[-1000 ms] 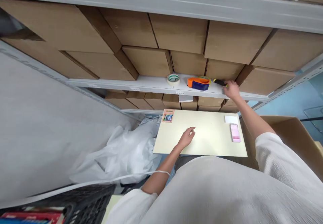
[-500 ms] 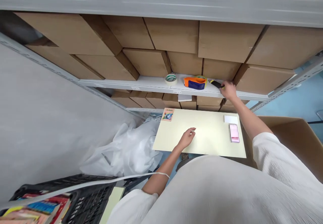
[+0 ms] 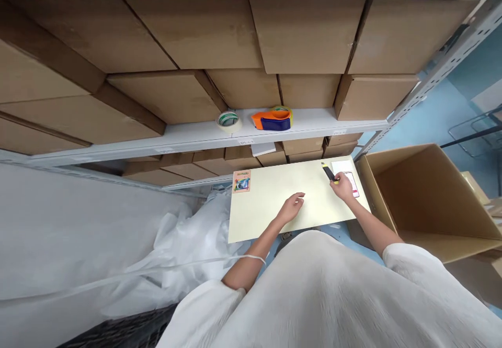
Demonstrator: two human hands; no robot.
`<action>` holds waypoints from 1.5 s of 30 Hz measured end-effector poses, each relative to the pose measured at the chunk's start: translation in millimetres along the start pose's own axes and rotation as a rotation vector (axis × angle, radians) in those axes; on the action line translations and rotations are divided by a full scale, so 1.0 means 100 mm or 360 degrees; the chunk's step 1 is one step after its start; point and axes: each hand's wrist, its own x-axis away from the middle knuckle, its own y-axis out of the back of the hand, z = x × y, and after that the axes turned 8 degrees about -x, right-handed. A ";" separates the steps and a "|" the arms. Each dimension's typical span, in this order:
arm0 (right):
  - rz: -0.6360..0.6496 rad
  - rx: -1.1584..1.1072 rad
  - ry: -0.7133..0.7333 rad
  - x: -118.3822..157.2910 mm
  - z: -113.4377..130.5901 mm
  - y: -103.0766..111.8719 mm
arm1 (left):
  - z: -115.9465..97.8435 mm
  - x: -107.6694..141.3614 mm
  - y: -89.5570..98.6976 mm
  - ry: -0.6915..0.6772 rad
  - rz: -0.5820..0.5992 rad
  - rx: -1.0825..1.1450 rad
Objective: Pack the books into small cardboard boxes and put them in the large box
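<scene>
One cutter (image 3: 328,170) gripped.
Your right hand (image 3: 342,186) held it toward the board's (image 3: 270,186) two o'clock; your left hand (image 3: 291,208) was empty, loosely curled.

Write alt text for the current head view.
The right hand holds a utility knife over a cream tabletop; the left hand is empty. Beyond, a tape roll and an orange tape dispenser sit on a shelf of cardboard boxes.

A loose white shirt (image 3: 333,295) — softly creased (the cloth faintly textured) — with short sleeves (image 3: 415,258).
</scene>
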 end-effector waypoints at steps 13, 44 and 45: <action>0.0332 0.0494 -0.0325 0.09 -0.82 -0.59 | 0.15 0.33 -0.07 0.0195 0.0079 -0.0094; 0.0061 0.0351 0.1393 -1.11 2.85 -0.14 | 0.23 0.61 0.55 -0.0003 -0.0189 0.0102; 0.0075 0.0399 0.1395 -1.16 2.93 -0.18 | 0.27 0.63 0.58 0.0005 -0.0203 0.0122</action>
